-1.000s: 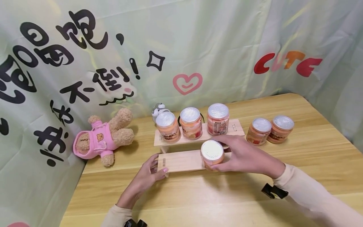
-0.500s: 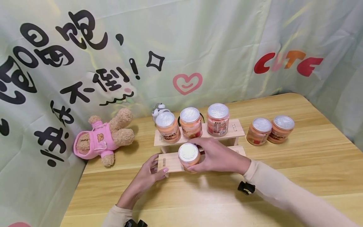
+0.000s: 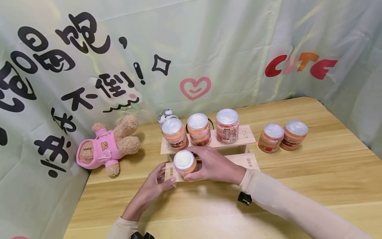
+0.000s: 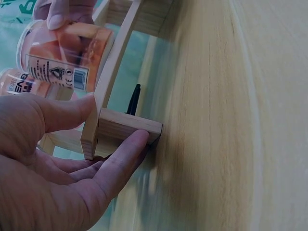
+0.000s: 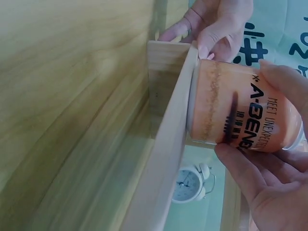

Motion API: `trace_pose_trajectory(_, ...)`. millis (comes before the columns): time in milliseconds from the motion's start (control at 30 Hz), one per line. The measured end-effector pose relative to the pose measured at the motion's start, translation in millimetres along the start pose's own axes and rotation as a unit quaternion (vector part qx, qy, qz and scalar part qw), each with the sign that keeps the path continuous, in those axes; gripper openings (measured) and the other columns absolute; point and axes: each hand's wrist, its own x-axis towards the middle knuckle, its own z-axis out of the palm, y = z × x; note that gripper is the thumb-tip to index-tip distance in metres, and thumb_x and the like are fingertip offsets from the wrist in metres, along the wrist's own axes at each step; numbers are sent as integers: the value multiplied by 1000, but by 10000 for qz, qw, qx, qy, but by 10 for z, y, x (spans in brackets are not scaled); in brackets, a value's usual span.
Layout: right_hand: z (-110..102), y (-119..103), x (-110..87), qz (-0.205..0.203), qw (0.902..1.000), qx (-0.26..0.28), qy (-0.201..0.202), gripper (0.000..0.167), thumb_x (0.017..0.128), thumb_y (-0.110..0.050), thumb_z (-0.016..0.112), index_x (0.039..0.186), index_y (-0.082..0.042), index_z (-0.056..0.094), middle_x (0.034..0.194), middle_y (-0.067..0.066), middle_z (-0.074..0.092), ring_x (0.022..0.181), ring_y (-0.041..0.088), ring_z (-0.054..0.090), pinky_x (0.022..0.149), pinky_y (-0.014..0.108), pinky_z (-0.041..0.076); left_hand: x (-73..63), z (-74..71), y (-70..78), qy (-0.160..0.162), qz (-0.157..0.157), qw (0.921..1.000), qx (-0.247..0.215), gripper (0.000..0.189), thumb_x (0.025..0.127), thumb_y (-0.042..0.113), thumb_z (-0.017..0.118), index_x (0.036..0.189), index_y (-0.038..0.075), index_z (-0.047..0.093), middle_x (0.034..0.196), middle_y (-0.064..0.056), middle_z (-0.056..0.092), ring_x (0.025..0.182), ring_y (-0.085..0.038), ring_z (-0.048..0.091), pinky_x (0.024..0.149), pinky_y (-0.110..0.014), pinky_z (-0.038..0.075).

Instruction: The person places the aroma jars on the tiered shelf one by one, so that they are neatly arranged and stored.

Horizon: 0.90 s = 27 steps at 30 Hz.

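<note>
My right hand (image 3: 213, 164) grips a clear jar (image 3: 185, 164) with a silver lid and orange contents. The jar stands upright at the left part of the low front step of a two-step wooden rack (image 3: 223, 158). In the right wrist view the jar's base (image 5: 192, 103) is right at the board, with thumb and fingers round its sides. My left hand (image 3: 153, 182) holds the left end of that front step. The left wrist view shows its thumb (image 4: 72, 113) on the board and a fingertip at the leg (image 4: 127, 122).
Three similar jars (image 3: 199, 129) stand on the rack's back step. Two more jars (image 3: 270, 138) sit close together on the table at right. A white alarm clock (image 5: 187, 184) is behind the rack. A plush bear (image 3: 107, 147) in a pink hoodie lies at left.
My right hand has carried the jar leftward along the front step, from its middle right to near its left end. My left hand has stayed at the rack's end.
</note>
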Motion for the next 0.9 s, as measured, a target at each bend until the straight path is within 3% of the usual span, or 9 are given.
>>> trace_pose_trajectory(533, 48, 26, -112, -186, 9989, 108, 414, 82, 70, -34, 93, 135, 0, 56, 126, 10, 65, 113, 19, 64, 98, 35, 54, -10, -1, 8, 48, -13, 10000, -17, 71, 94, 5, 71, 153, -1, 32, 136, -29, 55, 112, -34, 62, 88, -42, 59)
trace_pose_trajectory(900, -189, -2, -512, 262, 9983, -83, 514, 74, 80, -27, 88, 141, -4, 53, 138, 9, 59, 118, 25, 63, 100, 44, 53, -10, 9, 5, 84, -49, 9999, 28, 73, 94, 6, 72, 154, -1, 31, 136, -29, 54, 111, -34, 63, 88, -42, 60)
